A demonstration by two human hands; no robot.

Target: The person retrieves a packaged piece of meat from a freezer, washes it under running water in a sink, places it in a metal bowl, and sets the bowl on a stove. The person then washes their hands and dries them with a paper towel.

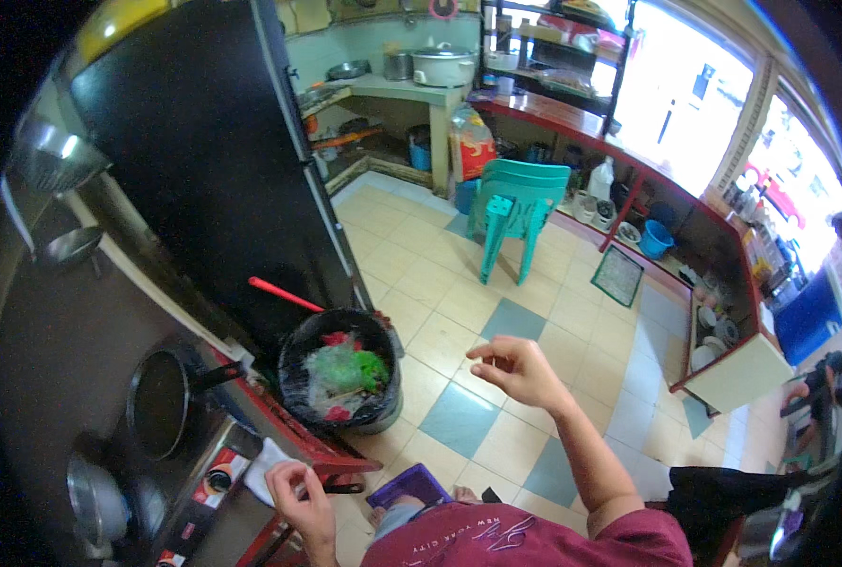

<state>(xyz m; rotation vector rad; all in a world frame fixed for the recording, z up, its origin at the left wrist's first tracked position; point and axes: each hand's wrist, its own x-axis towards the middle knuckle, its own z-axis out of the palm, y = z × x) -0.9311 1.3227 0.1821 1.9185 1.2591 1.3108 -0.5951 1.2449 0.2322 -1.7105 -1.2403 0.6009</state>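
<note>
My left hand (299, 500) is at the counter's edge, fingers loosely curled and a gap showing beside the thumb. Just past it lies a white cloth (261, 468), next to a gas stove (215, 478) with a round knob; whether hand and cloth touch is unclear. Over the tiled floor hangs my right hand (516, 370), half curled, thumb and forefinger apart, no object visible in it. Between the counter and a dark upright panel (201, 156) stands a bin (382, 418) lined with a black bag. Clear plastic and green and red waste (346, 372) fill it.
A frying pan (158, 404) and a metal bowl (94, 503) rest at the left. Beside my feet is a purple container (410, 485). Stacked green plastic chairs (516, 191) stand farther off, near a red-edged shelf counter (637, 191). A red handle (286, 294) rises behind the bin.
</note>
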